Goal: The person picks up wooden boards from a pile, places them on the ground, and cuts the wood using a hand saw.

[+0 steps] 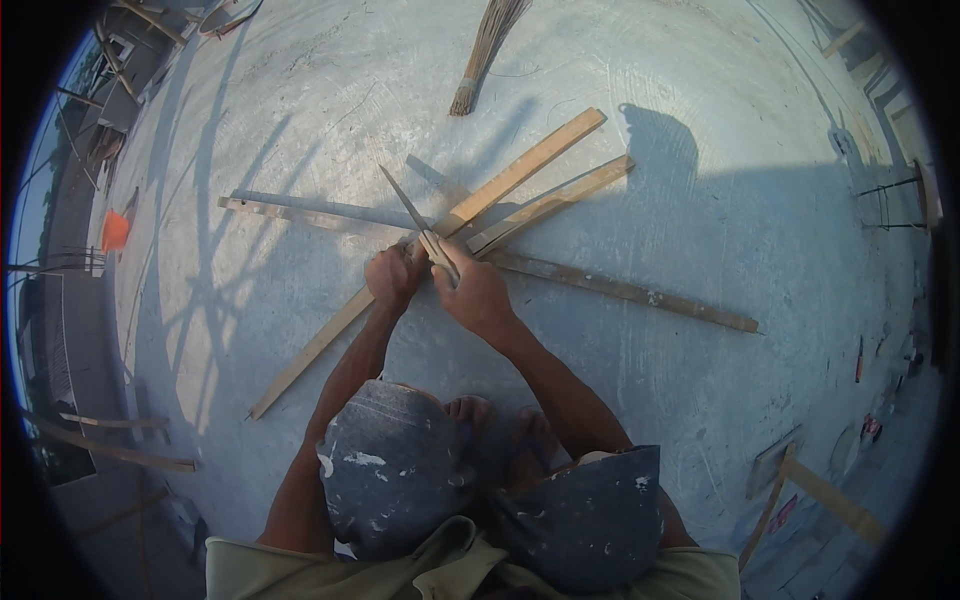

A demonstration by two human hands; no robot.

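Observation:
My right hand [472, 292] is closed around the pale handle of what looks like a handsaw [408, 202]; its narrow, tapering blade points away and to the left. Close beside it, my left hand [395, 274] grips a long wooden batten [530, 165] that slants from near left to far right. The blade lies at or just over this batten, though whether it touches cannot be made out. Under them, a longer, worn timber strip [640, 292] runs crosswise along the floor. A shorter piece of wood [560, 203] lies to the right of the held batten.
A stick broom [478, 65] lies on the concrete floor [700, 400] at the far side. An orange object [115, 231] stands at the left. At lower right are a wooden frame piece [835, 495] and scattered tools. My bent knees [395, 465] are close below my hands.

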